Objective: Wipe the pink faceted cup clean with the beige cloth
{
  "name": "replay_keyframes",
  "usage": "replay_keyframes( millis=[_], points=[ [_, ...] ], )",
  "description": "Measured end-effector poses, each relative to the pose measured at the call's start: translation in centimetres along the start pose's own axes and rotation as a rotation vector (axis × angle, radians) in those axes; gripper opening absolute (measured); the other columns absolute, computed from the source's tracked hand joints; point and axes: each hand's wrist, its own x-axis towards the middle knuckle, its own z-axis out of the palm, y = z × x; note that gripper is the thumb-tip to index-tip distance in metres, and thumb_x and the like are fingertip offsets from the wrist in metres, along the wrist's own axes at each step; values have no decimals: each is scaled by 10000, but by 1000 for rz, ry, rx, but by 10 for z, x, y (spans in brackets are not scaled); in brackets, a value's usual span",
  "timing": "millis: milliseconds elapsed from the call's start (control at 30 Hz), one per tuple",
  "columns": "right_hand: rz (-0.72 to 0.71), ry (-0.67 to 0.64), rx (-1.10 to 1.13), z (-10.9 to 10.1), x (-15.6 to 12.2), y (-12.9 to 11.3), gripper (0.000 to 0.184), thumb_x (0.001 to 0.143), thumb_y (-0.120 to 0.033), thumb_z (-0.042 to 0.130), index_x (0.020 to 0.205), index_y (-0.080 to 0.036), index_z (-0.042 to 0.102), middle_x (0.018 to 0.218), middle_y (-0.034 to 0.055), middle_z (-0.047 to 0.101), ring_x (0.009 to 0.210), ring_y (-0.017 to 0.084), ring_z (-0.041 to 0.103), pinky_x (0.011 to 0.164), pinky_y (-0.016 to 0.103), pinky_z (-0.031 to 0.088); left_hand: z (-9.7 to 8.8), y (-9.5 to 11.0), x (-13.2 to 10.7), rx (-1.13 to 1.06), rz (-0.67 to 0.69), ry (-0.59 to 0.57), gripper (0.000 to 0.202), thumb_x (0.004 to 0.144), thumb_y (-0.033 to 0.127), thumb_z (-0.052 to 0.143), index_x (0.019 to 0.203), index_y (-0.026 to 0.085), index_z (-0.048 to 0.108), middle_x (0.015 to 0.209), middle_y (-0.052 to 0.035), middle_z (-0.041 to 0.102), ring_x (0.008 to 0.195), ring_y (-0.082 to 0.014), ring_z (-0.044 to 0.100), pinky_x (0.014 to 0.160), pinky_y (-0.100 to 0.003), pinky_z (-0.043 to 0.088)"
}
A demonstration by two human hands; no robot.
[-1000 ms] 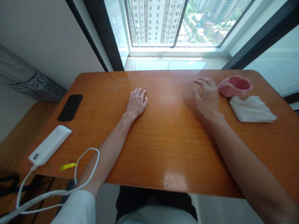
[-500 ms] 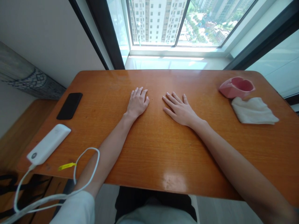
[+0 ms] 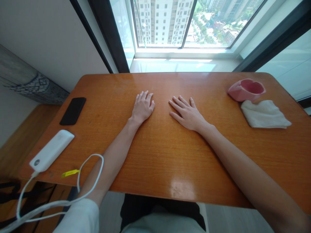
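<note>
My left hand (image 3: 143, 107) lies flat on the orange wooden table (image 3: 160, 161), palm down, holding nothing. My right hand (image 3: 186, 114) rests flat a short way to its right, fingers spread and pointing up and left, touching only the tabletop. Further right stand a pink ceramic cup (image 3: 246, 90), tilted with a heart-shaped mouth, and a folded white cloth (image 3: 265, 114) right in front of it. Neither hand is near them.
A black smartphone (image 3: 73, 111) and a white power bank (image 3: 51, 150) lie at the table's left side. A white cable (image 3: 90, 159) with a yellow tag (image 3: 70, 173) loops across my left forearm. A large window lies beyond the far edge.
My right hand has moved left, away from the pink cup, and its curled fingers have flattened onto the table. My left hand has stayed in place.
</note>
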Motion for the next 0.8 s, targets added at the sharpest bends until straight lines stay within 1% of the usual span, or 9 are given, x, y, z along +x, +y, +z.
replay_keyframes(
  millis=[100,300,433,633,800],
  points=[
    [3,-1,-2,0,0,-1,696,1163,-590,326,1782,-277,390,1880,118,340,1765,429,265,1385,825,132,0,0,0,2,3,-1,552,1127,329,444,1618,120,583,1769,-171,501,1684,-373,426,1452,-546,286],
    [6,0,-5,-1,0,-1,684,1164,-581,340,1775,-281,404,1876,116,350,1765,421,271,1391,817,138,2,-2,0,1,8,14,550,1123,339,442,1610,133,590,1764,-161,510,1679,-366,434,1449,-554,295],
    [7,-3,-8,-1,0,-1,687,1163,-588,339,1776,-283,401,1876,115,353,1765,418,272,1392,812,146,2,-2,1,-2,7,9,565,1121,339,434,1615,110,588,1767,-173,503,1679,-378,429,1453,-551,287],
    [4,-1,-7,-1,-1,-1,691,1161,-587,333,1773,-274,408,1875,116,354,1765,419,273,1390,814,140,1,0,0,-1,3,1,564,1118,333,437,1616,114,587,1767,-174,502,1681,-376,430,1453,-555,285],
    [2,6,1,0,0,0,686,1158,-589,338,1774,-295,404,1874,113,358,1763,419,279,1387,815,138,-1,2,-1,8,-2,-8,568,1122,322,437,1628,106,583,1769,-173,499,1684,-376,426,1454,-541,278]
  ],
)
